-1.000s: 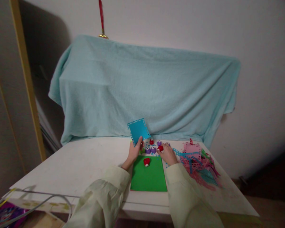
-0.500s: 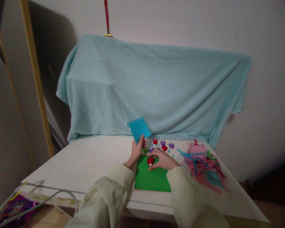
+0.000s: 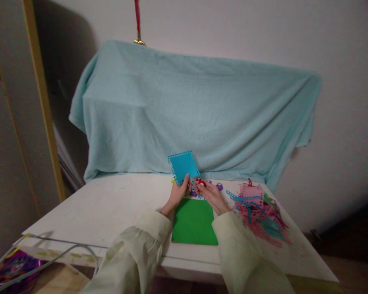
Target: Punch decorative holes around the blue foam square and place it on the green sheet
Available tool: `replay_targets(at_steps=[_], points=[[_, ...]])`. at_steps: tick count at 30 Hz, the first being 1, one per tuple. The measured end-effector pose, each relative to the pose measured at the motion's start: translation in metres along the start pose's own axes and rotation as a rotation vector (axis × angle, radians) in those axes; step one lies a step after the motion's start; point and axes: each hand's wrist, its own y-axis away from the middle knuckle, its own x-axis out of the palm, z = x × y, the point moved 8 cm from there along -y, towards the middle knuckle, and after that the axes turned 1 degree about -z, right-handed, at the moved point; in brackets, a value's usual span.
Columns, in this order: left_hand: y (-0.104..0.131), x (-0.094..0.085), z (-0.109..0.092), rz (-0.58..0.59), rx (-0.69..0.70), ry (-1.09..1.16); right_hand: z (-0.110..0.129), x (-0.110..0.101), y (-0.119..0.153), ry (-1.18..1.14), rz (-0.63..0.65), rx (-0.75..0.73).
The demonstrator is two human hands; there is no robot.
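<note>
My left hand pinches the lower corner of a blue square of paper, held raised and tilted. Small holes run along the paper's edges. In my right hand is a small red craft punch, gripped by the fingers just to the right of the paper's lower corner. Whether the punch touches the paper I cannot tell. Below both hands lies a green square sheet or pad on the white table. Several small punches stand behind the hands, among them a purple one; my fingers partly cover them.
A tangled heap of pink, blue and green punched paper strips lies on the right of the white table. Tiny blue bits are scattered near the punches. A light blue cloth hangs behind. A grey cable loops at the front left.
My right hand has carried the red punch from over the green sheet up and away, toward the blue paper's lower edge. The blue paper has shifted slightly right in my left hand.
</note>
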Motion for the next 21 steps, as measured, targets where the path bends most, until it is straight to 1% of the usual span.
replay_targets(at_steps=[3,7,9,16,21], points=[[0.003,0.005,-0.003,0.041,0.013,-0.037,-0.003,0.001,0.000,0.050,0.031,-0.003],[0.005,0.004,-0.013,0.023,0.086,-0.110,-0.007,-0.001,0.000,0.085,0.034,-0.002],[0.006,0.005,-0.016,0.037,0.110,-0.135,-0.008,-0.003,0.000,0.093,0.024,0.000],[0.009,0.010,-0.017,0.080,0.103,-0.151,-0.008,-0.004,-0.001,0.055,0.003,-0.001],[0.009,0.010,-0.023,0.100,0.135,-0.187,-0.008,-0.004,0.000,0.045,0.003,0.008]])
